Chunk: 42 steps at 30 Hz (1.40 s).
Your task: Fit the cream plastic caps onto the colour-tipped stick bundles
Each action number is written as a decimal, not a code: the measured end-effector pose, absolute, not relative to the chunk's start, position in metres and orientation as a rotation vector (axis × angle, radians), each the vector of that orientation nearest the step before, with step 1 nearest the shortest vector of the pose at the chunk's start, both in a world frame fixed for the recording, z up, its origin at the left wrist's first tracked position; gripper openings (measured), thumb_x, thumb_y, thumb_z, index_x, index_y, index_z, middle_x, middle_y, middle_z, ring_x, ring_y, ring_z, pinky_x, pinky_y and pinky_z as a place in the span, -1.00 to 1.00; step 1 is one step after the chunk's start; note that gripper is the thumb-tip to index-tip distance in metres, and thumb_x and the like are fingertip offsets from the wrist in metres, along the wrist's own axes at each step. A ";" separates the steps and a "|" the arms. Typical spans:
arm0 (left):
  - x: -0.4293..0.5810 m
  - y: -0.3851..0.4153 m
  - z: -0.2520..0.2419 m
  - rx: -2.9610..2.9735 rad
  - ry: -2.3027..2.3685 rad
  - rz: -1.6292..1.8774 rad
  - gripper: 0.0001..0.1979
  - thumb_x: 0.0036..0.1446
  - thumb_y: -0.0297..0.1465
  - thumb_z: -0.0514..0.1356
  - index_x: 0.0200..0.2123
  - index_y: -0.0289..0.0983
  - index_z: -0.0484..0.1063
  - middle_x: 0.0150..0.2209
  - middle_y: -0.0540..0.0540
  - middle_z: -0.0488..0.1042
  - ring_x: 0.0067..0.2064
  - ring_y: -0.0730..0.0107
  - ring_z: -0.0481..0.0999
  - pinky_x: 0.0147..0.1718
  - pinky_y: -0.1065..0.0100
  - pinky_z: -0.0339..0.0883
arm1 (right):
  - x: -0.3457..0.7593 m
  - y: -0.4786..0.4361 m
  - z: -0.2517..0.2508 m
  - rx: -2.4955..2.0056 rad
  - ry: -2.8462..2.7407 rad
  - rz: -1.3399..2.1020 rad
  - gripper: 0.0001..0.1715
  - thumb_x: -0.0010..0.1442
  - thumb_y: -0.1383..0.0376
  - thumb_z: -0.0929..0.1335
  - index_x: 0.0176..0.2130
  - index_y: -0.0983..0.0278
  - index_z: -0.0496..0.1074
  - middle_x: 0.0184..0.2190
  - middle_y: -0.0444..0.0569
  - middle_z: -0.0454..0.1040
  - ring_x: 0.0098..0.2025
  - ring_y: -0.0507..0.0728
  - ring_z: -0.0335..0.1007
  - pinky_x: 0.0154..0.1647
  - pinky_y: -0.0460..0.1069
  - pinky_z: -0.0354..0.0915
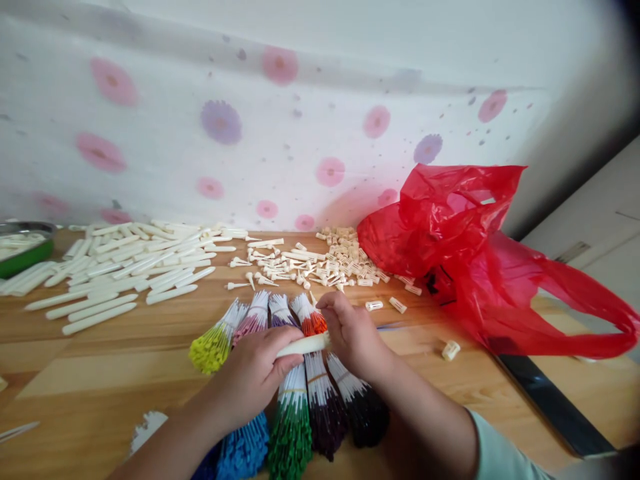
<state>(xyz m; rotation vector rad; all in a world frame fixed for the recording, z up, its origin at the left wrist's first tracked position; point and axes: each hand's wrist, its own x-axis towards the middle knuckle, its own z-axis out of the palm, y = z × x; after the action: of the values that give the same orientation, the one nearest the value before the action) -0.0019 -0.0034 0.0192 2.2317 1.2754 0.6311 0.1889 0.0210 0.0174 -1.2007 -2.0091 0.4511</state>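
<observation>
My left hand [257, 363] is closed around a white pen barrel [305, 345], held roughly level above the bundled refills. At the barrel's right end, the curled fingers of my right hand [356, 333] grip it; whether a small part is also in them is hidden. A thin bluish streak shows just right of that hand, too blurred to name. Beneath both hands lie bundles of pen refills with white stems: yellow [213, 348], orange [314, 323], blue [244, 448], green [291, 433], dark purple [327, 417] and black [367, 413], among others.
Many white pen barrels [135, 260] are heaped at the back left beside a green-sided tray [27, 257]. Small cream tips [280, 267] and slotted end pieces [350, 257] lie at the back middle. A red plastic bag [450, 247] and a dark flat bar [555, 400] occupy the right.
</observation>
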 end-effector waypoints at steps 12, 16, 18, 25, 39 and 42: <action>0.008 -0.007 0.026 2.518 1.329 0.172 -0.64 0.25 -0.17 -0.13 -0.34 -0.20 0.36 -0.46 -0.03 0.48 -0.41 0.29 0.45 -0.43 0.36 0.11 | 0.196 0.029 0.026 -0.736 -1.859 1.286 -0.42 0.26 -0.06 0.10 0.09 0.26 0.10 -0.26 0.01 0.39 -0.19 0.12 0.34 -0.15 0.04 0.26; 0.011 -0.012 0.023 2.519 1.259 0.156 -0.60 0.25 -0.13 -0.15 -0.38 -0.21 0.35 -0.49 -0.02 0.46 -0.43 0.30 0.45 -0.46 0.37 0.08 | 0.191 0.022 0.023 -0.613 -1.633 1.307 -0.36 0.27 -0.08 0.07 0.19 0.21 0.01 0.01 0.08 0.28 0.12 0.16 0.16 0.12 0.15 0.08; 0.013 -0.013 0.021 2.525 1.298 0.154 -0.59 0.25 -0.14 -0.16 -0.38 -0.21 0.36 -0.51 -0.03 0.46 -0.44 0.29 0.46 -0.47 0.37 0.06 | 0.187 0.019 0.019 -0.617 -1.637 1.254 -0.37 0.28 -0.06 0.08 0.21 0.20 -0.02 0.05 0.08 0.25 0.15 0.15 0.12 0.17 0.15 0.02; 0.013 -0.014 0.019 2.540 1.308 0.203 -0.58 0.25 -0.15 -0.16 -0.42 -0.23 0.36 -0.56 -0.03 0.44 -0.48 0.31 0.43 -0.51 0.37 0.02 | 0.180 0.022 0.019 -0.606 -1.620 1.298 -0.36 0.29 -0.06 0.03 0.22 0.19 -0.03 0.09 0.08 0.24 0.17 0.16 0.11 0.18 0.17 0.02; 0.005 -0.017 0.020 2.633 1.277 0.354 -0.65 0.24 -0.20 -0.11 -0.45 -0.23 0.31 -0.56 -0.03 0.45 -0.50 0.30 0.44 -0.52 0.36 0.05 | 0.166 0.026 0.032 -0.598 -1.540 1.481 -0.47 0.28 -0.01 0.12 0.10 0.22 0.16 -0.20 0.01 0.39 -0.11 0.12 0.28 0.05 0.13 0.11; 0.006 -0.019 0.020 2.639 1.302 0.383 -0.64 0.24 -0.19 -0.12 -0.45 -0.23 0.32 -0.57 -0.03 0.44 -0.50 0.29 0.44 -0.52 0.36 0.04 | 0.168 0.022 0.033 -0.602 -1.506 1.471 -0.54 0.29 0.03 0.14 0.05 0.23 0.20 -0.25 -0.01 0.40 -0.13 0.11 0.29 0.02 0.10 0.13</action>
<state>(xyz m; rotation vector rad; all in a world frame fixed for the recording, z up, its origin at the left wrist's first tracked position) 0.0061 -0.0189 0.0199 2.6395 1.3021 0.3833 0.1679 0.0222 0.0333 -0.6022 -1.5064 1.4712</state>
